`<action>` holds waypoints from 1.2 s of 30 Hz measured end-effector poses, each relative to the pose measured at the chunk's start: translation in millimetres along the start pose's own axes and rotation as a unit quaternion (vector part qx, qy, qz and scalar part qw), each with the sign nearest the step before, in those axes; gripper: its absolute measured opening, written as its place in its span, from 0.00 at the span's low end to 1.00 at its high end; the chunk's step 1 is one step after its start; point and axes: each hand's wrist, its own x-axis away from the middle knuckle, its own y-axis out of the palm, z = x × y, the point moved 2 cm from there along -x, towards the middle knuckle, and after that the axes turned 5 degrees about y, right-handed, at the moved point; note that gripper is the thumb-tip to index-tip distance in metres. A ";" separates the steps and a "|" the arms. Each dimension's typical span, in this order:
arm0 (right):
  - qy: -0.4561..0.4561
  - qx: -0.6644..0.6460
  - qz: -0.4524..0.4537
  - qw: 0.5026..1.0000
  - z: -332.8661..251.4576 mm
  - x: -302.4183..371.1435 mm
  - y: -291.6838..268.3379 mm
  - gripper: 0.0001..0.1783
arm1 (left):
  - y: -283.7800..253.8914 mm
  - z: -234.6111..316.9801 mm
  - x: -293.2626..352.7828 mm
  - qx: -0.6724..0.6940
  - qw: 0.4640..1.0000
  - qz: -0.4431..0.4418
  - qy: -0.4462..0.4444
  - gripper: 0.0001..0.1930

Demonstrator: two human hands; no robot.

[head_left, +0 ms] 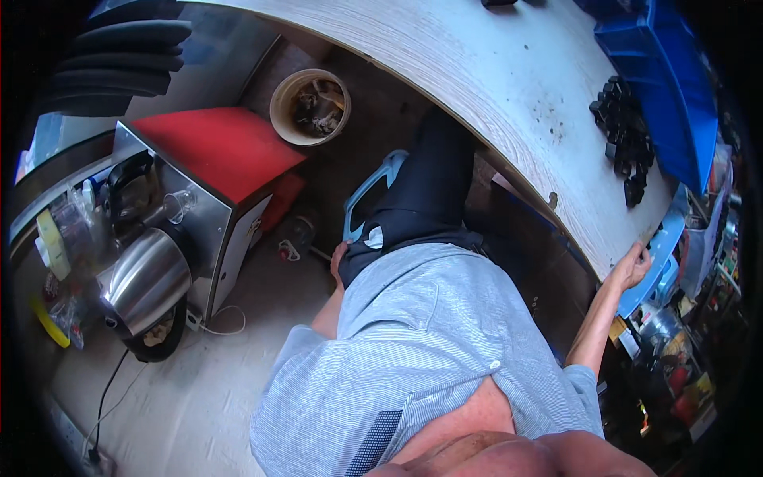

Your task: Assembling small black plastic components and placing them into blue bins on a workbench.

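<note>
Pale wood-grain table (509, 71), blue tray (675, 95), black parts (624, 143), red cabinet top (214, 143)

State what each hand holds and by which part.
The right hand grips the edge of the pale wooden table. The left hand rests by the blue chair; whether it grips it cannot be told.

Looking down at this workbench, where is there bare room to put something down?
The wooden tabletop is mostly bare, from its curved near edge to the pile of small black parts. It is crowded by the blue bin and past the right hand, which grips the table's edge. The left hand rests at the hip.
</note>
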 end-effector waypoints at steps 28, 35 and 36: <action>-0.003 0.006 -0.018 1.000 -10.7 -15.1 1.4 0.39 | -1.7 14.8 0.6 0.127 0.977 0.165 -0.041 0.19; -0.010 0.018 -0.011 1.000 -9.3 -17.8 2.5 0.40 | -1.5 17.4 6.8 0.124 0.974 0.184 -0.041 0.19; -0.016 0.021 -0.012 1.000 -8.4 -19.4 3.3 0.40 | -1.6 17.0 5.6 0.133 0.973 0.187 -0.041 0.19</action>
